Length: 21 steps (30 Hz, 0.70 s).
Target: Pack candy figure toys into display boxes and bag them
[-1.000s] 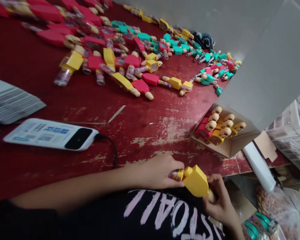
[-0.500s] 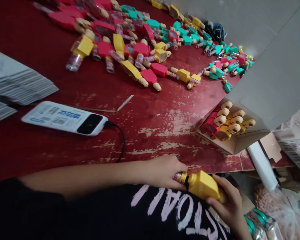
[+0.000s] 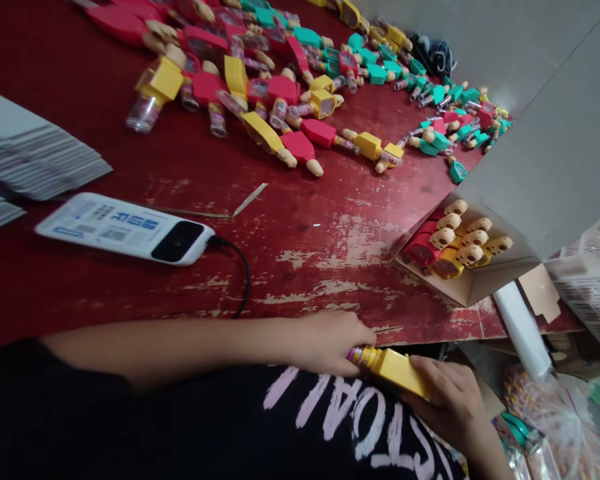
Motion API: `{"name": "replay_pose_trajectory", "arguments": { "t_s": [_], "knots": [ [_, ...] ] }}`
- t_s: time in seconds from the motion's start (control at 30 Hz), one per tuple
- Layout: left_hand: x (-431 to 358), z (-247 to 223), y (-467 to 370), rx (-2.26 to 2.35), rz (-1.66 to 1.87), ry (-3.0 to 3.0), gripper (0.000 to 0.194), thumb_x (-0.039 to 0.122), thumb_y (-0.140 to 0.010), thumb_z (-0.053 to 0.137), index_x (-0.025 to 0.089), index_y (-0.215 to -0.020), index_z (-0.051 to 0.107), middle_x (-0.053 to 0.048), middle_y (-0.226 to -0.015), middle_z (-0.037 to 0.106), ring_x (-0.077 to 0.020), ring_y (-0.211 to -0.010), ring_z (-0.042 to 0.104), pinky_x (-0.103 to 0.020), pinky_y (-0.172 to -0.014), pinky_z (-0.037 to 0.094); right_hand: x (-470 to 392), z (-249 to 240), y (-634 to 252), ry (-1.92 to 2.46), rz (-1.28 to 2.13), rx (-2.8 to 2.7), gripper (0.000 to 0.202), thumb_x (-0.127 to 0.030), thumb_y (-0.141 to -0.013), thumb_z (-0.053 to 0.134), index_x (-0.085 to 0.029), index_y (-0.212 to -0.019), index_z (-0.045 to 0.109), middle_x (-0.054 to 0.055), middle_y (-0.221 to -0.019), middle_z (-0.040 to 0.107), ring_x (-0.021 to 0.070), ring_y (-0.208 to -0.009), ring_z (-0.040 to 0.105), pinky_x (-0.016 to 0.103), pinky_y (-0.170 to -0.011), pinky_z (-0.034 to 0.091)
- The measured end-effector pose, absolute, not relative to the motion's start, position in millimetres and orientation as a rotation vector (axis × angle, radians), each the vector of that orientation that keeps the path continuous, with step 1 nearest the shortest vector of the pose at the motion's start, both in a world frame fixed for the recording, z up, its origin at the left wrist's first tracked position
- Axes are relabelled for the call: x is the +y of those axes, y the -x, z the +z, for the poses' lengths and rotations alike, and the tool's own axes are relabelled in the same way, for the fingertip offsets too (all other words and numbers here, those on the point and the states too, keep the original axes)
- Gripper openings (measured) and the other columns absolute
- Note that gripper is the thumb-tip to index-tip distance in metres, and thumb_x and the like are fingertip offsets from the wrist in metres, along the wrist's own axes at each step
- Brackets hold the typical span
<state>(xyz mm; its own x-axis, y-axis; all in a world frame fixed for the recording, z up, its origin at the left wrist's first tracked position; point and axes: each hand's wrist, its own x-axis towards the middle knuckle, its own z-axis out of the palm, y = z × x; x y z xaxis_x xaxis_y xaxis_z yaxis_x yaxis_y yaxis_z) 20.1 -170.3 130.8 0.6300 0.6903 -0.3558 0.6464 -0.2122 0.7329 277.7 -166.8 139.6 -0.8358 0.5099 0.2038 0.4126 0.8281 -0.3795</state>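
My left hand is closed round a small tube with a purple and yellow printed wrapping. Most of that tube is hidden by the fingers. My right hand grips the yellow toy body from its other end, and its fingers cover that end. The toy's narrow neck meets the tube's end, the two lying in one line just off the table's near edge. Whether they are joined I cannot tell.
Many red, yellow and green toys with clear tubes lie across the red table. An open carton holds several dog-headed toys. A white device with a black cable lies left, near stacked cardboard. Plastic bags sit lower right.
The yellow toy body has come up against the tube, closing the gap between them. My right hand has turned over and now covers more of the toy. The view has shifted slightly.
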Motion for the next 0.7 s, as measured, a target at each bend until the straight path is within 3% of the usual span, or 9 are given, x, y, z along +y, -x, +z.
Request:
{"name": "replay_pose_trajectory", "arguments": {
  "t_s": [0.2,0.33,0.4,0.5,0.57,0.63,0.7],
  "knots": [
    [-169,136,-24,1.07,-0.065,-2.033,0.009,0.019,-0.074,0.065,0.018,-0.082,0.065,-0.005,-0.073,0.067,-0.0213,-0.066,0.063,-0.025,-0.049,0.033,-165,139,-276,0.767,0.641,-2.652,0.049,-0.025,-0.081,0.065,-0.023,-0.128,0.05,0.008,-0.097,0.073,0.018,-0.076,0.071,0.024,-0.065,0.057],
    [-170,138,-28,1.168,-0.123,-2.169,0.018,0.025,-0.076,0.064,0.016,-0.092,0.065,-0.009,-0.075,0.068,-0.0271,-0.067,0.066,-0.029,-0.049,0.04,-162,132,-273,1.007,1.084,-2.365,0.039,-0.03,-0.078,0.068,-0.023,-0.116,0.062,0.007,-0.098,0.073,0.0187,-0.077,0.07,0.025,-0.068,0.056],
    [-171,138,-30,1.162,-0.142,-2.282,0.019,0.018,-0.077,0.061,0.013,-0.095,0.063,-0.01,-0.074,0.068,-0.0279,-0.064,0.066,-0.031,-0.048,0.043,-163,121,-271,1.216,1.466,-2.044,0.033,-0.038,-0.077,0.069,-0.02,-0.105,0.068,0.006,-0.086,0.073,0.0163,-0.065,0.067,0.025,-0.06,0.055],
    [-171,142,-34,1.122,-0.13,-2.496,0.019,0.005,-0.076,0.053,0.011,-0.091,0.063,-0.01,-0.072,0.068,-0.0257,-0.06,0.065,-0.03,-0.046,0.043,-167,97,-265,1.449,2.225,-1.302,0.044,-0.056,-0.07,0.068,-0.014,-0.082,0.068,-0.001,-0.049,0.056,0.005,-0.032,0.038,0.017,-0.033,0.034],
    [-168,145,-36,1.086,-0.115,-2.599,0.019,0.002,-0.078,0.049,0.011,-0.088,0.063,-0.011,-0.072,0.067,-0.0242,-0.06,0.064,-0.029,-0.044,0.04,-170,83,-263,1.481,2.513,-0.932,0.052,-0.064,-0.063,0.068,-0.013,-0.073,0.063,-0.009,-0.037,0.037,0.0015,-0.027,0.017,0.015,-0.027,0.018],
    [-161,146,-35,1.076,-0.144,-2.618,0.019,0.003,-0.08,0.048,0.011,-0.088,0.064,-0.011,-0.074,0.067,-0.0234,-0.061,0.064,-0.028,-0.044,0.036,-171,77,-263,1.465,2.469,-1.013,0.054,-0.067,-0.067,0.063,-0.013,-0.074,0.062,-0.009,-0.037,0.035,0.0025,-0.027,0.018,0.016,-0.028,0.018],
    [-149,143,-31,1.1,-0.136,-2.508,0.014,0.012,-0.08,0.056,0.012,-0.091,0.064,-0.01,-0.077,0.068,-0.0225,-0.062,0.063,-0.028,-0.044,0.032,-168,82,-267,1.387,2.062,-1.53,0.048,-0.059,-0.08,0.056,-0.013,-0.087,0.065,-0.002,-0.047,0.052,0.0064,-0.034,0.037,0.018,-0.035,0.032]
  ]
}}
